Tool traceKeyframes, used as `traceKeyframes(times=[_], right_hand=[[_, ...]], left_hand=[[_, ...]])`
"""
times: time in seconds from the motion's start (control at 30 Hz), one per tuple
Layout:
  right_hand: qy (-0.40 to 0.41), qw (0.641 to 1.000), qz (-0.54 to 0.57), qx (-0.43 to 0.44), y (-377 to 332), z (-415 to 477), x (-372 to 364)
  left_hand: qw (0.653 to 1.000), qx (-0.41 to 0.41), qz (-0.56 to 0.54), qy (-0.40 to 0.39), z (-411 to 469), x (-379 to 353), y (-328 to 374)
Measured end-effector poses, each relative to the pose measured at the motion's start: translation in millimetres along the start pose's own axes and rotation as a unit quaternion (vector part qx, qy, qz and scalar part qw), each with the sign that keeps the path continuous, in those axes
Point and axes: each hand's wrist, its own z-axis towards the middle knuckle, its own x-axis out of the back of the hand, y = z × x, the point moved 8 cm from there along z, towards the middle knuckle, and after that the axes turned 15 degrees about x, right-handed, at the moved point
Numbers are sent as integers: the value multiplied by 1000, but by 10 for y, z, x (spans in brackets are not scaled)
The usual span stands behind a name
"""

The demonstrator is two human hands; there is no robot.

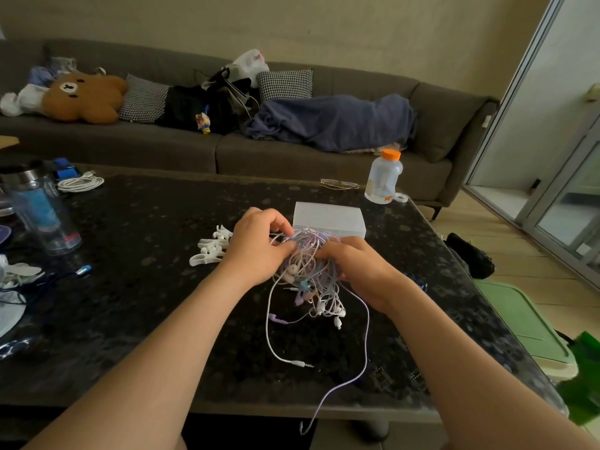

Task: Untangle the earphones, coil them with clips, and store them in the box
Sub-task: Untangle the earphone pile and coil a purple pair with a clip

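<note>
Fingers (pixel 285 245) curled, both hands gripping tangled earphones (pixel 308 274)

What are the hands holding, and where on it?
Both hands grip the tangled bundle of white and purple earphone cables: the left hand pinches strands at its upper left, the right hand holds its right side.

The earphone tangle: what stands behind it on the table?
A translucent white box stands just behind the earphone tangle and looks closed. The tangle covers its near bottom edge, and its inside cannot be seen.
</note>
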Motion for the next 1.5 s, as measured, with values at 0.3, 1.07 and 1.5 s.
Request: traceKeyframes(times=[0.3, 1.07, 1.5], right_hand=[[1, 999, -42, -10, 27, -29, 52], [135, 985, -89, -61, 23, -153, 368], [83, 900, -428, 20, -39, -45, 438]], left_hand=[[996, -23, 82, -37, -14, -65, 19], [992, -5, -114, 53, 8, 220, 26], [984, 41, 85, 154, 41, 259, -84]])
